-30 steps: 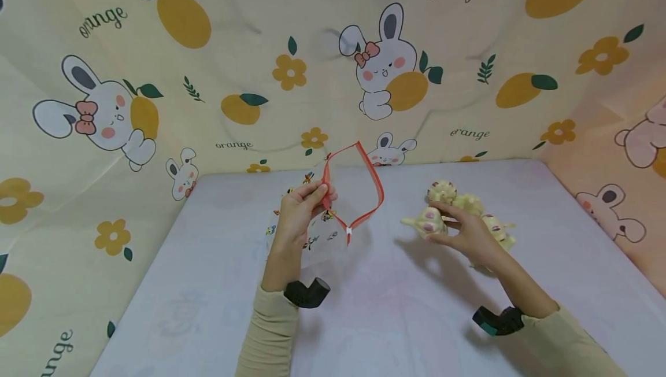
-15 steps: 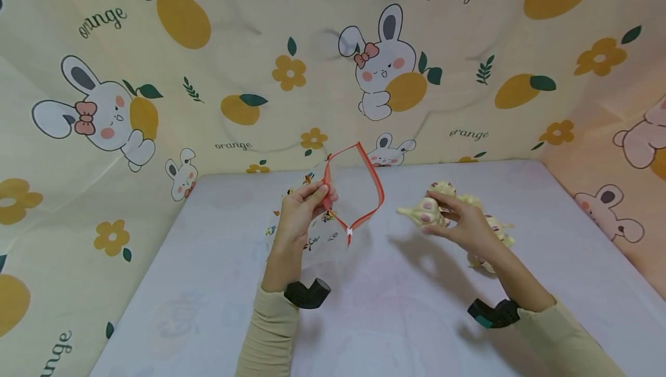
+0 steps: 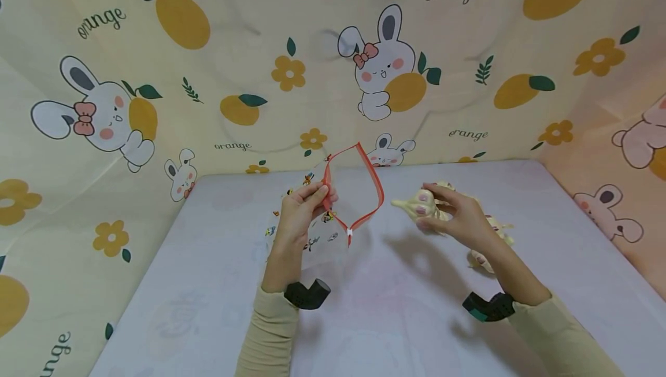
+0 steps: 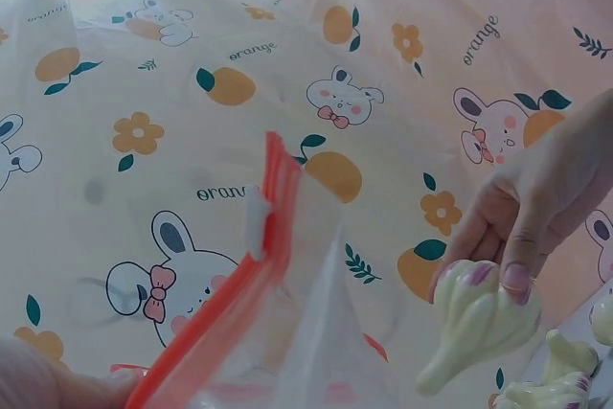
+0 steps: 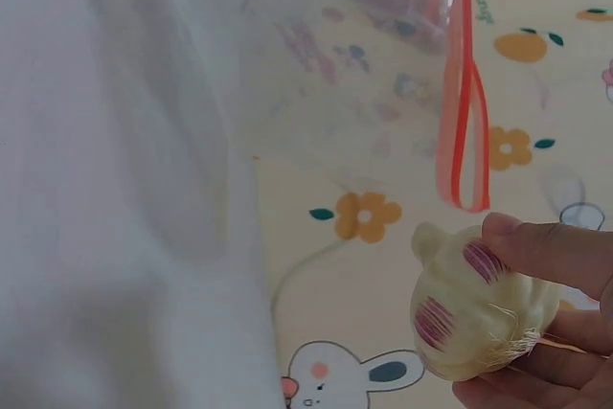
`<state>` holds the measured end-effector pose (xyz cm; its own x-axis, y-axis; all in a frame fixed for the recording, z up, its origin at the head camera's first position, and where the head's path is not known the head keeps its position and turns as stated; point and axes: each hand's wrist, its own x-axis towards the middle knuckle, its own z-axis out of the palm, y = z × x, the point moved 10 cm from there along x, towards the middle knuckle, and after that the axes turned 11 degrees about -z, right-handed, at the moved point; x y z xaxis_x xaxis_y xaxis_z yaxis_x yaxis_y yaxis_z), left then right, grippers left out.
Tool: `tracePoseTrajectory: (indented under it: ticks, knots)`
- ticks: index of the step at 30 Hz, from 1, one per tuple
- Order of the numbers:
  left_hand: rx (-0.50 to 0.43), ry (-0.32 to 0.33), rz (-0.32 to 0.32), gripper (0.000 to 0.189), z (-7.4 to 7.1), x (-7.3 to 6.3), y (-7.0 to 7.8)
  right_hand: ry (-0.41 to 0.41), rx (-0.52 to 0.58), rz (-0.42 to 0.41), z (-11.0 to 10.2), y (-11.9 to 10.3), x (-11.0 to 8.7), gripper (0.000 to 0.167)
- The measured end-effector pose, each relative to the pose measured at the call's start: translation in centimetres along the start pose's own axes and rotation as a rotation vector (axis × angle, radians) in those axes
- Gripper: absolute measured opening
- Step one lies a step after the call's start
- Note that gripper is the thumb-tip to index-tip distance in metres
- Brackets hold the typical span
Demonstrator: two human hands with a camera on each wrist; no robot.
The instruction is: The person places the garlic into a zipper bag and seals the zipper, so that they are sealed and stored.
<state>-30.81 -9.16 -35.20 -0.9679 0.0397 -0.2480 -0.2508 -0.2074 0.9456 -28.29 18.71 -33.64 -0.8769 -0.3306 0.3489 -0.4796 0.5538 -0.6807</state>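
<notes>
My left hand pinches the red rim of a clear zip bag printed with small colourful figures. The bag's mouth gapes toward the right, and a white slider sits at its lower corner. Between the thumb and fingers of my right hand is a garlic bulb, cream with purple patches, its stem pointing left at the bag's mouth. In the right wrist view the garlic bulb shows its root end, apart from the bag's red edge. More garlic bulbs lie behind and below the right hand, partly hidden by it.
A white-covered table lies under both hands. Behind it and at the sides hangs a cloth backdrop printed with rabbits and oranges. One garlic bulb rests beside the right forearm.
My right hand has moved left and slightly up with the garlic bulb, away from the other bulbs and closer to the bag. The left hand holds the bag in the same place.
</notes>
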Motion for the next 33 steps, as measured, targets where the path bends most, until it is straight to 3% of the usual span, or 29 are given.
tracePoseTrajectory:
  ticks: [33]
  knots:
    - [-0.002, -0.020, 0.020, 0.027, 0.5, -0.2, 0.0, 0.036, 0.055, -0.016, -0.6, -3.1, 2.5, 0.069]
